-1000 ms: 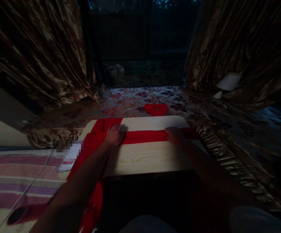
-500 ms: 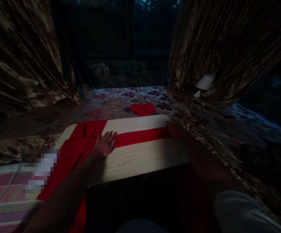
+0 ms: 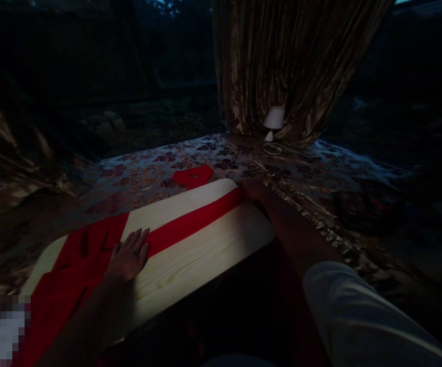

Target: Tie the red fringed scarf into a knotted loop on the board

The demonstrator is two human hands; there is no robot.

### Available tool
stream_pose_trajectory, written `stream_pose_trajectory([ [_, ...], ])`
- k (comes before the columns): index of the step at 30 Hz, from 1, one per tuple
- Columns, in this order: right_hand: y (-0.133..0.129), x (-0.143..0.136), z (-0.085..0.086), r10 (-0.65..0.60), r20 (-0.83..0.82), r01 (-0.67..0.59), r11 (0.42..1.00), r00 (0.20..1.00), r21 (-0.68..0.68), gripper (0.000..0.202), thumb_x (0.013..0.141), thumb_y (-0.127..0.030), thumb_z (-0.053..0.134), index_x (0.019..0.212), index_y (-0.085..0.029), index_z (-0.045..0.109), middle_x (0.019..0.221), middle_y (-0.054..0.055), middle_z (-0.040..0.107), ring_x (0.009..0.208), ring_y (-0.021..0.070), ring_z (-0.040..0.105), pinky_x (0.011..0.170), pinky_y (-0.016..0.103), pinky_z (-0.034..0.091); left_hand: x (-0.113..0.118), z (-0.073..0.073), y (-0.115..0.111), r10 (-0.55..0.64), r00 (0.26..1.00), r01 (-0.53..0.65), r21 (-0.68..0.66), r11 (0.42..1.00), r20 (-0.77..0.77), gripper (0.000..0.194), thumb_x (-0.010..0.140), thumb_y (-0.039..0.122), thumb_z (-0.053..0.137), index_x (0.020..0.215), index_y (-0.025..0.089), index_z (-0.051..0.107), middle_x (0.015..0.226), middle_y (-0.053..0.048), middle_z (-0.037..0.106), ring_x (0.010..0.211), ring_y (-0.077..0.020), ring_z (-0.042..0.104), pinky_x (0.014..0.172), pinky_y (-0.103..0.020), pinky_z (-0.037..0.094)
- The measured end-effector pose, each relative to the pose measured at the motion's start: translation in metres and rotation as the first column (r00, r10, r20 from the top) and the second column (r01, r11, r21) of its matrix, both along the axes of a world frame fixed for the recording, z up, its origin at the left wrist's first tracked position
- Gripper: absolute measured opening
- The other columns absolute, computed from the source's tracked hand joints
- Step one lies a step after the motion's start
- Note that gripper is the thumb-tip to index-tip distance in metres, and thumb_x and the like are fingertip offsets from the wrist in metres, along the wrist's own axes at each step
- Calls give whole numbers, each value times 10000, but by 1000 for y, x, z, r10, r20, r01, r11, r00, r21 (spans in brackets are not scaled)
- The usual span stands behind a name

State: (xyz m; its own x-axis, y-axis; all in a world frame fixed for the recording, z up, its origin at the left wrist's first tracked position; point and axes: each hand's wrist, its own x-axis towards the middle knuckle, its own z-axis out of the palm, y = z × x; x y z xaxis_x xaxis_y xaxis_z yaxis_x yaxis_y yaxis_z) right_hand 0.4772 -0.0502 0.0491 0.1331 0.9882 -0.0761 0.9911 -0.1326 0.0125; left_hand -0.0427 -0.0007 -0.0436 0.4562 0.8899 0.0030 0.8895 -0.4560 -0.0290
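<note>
- At 8 o'clock on the table [image 3: 190, 272], the bulk of the red cloth [image 3: 71, 278] lies creased and runs over the near edge; its overhanging weight could drag the rest askew.
- Just left of the table's middle, the left hand [image 3: 129, 255] rests palm down, fingers spread, pressing the cloth without clasping it; too light a press could let it slip.
- Toward 2 o'clock runs a narrow red strip [image 3: 193, 220], fairly straight; an uneven pull would probably twist or wrinkle it.
- At 2 o'clock, by the corner, the right hand [image 3: 253, 191] curls at the strip's end; darkness hides how firmly. A hard tug might shift everything.
- At 1 o'clock, past the far edge, a red loop [image 3: 193, 177] lies on the patterned cover [image 3: 159, 158]; if joined to the cloth, it could snag.
</note>
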Motion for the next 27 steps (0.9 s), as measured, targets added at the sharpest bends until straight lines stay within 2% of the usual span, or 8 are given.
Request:
stream_pose_trajectory([
  [3, -4, 15, -3, -66, -13, 66, 998, 998, -7, 233, 828, -234, 688, 999, -86, 746, 1093, 200, 735, 1005, 270, 688, 843, 293, 485, 0, 1, 0, -1, 1000, 1, -1, 1000, -9, 659, 1012, 426, 143, 1626, 213, 249, 1672, -71, 277, 1546, -269, 234, 1191, -545, 264],
  [9, -8, 27, -5, -223, -51, 228, 968, 973, 101, 387, 911, -249, 588, 1275, -133, 650, 1197, 220, 700, 1096, 312, 676, 886, 352, 507, -4, -2, 2, -25, 1000, 25, 19, 1000, 4, 663, 1001, 405, 160, 1621, 196, 267, 1661, -85, 302, 1539, -264, 255, 1185, -551, 276],
  [14, -5, 35, -10, -212, -134, 226, 968, 968, 105, 350, 876, -214, 618, 1212, -131, 669, 1163, 190, 715, 1063, 294, 680, 864, 332, 507, -6, -4, 1, -20, 999, 19, 40, 999, 26, 647, 992, 358, 220, 1624, 225, 261, 1655, -85, 317, 1534, -262, 270, 1191, -547, 268],
  [19, 0, 38, -17, -217, -249, 265, 947, 944, 181, 313, 943, -200, 533, 1219, -96, 635, 1227, 198, 678, 1121, 286, 635, 894, 323, 474, -5, -2, 0, -16, 1000, 16, 28, 999, 7, 647, 993, 356, 210, 1620, 207, 275, 1655, -89, 314, 1533, -271, 275, 1188, -550, 285],
  [21, 1, 42, -22, -183, -321, 240, 960, 929, 145, 249, 891, -208, 635, 1107, -87, 667, 1124, 164, 714, 1038, 251, 655, 846, 280, 470, -5, -1, -1, -1, 1000, 1, 22, 1000, -5, 648, 996, 370, 195, 1616, 204, 288, 1654, -89, 317, 1531, -273, 280, 1192, -554, 277],
  [23, 3, 48, -26, -167, -375, 210, 975, 912, 75, 218, 820, -200, 726, 1004, -93, 678, 937, 102, 742, 869, 195, 674, 753, 235, 464, -5, 0, -2, 1, 1000, -1, 21, 1000, -7, 650, 1003, 390, 176, 1613, 202, 297, 1657, -84, 311, 1534, -268, 274, 1200, -547, 267],
  [25, 7, 55, -28, -177, -428, 210, 977, 886, 31, 205, 809, -190, 738, 979, -100, 666, 792, 52, 728, 721, 147, 659, 672, 206, 444, -4, 1, -2, -1, 1000, 1, 24, 1000, 6, 647, 1011, 402, 165, 1613, 206, 299, 1656, -85, 313, 1534, -265, 273, 1202, -545, 264],
  [27, 12, 61, -29, -189, -474, 229, 973, 860, 26, 193, 823, -184, 715, 989, -113, 646, 734, 28, 713, 641, 126, 640, 624, 192, 426, -4, 1, -3, -2, 1000, 2, 34, 999, 17, 640, 1013, 397, 172, 1611, 211, 304, 1650, -94, 326, 1528, -271, 288, 1192, -552, 279],
])
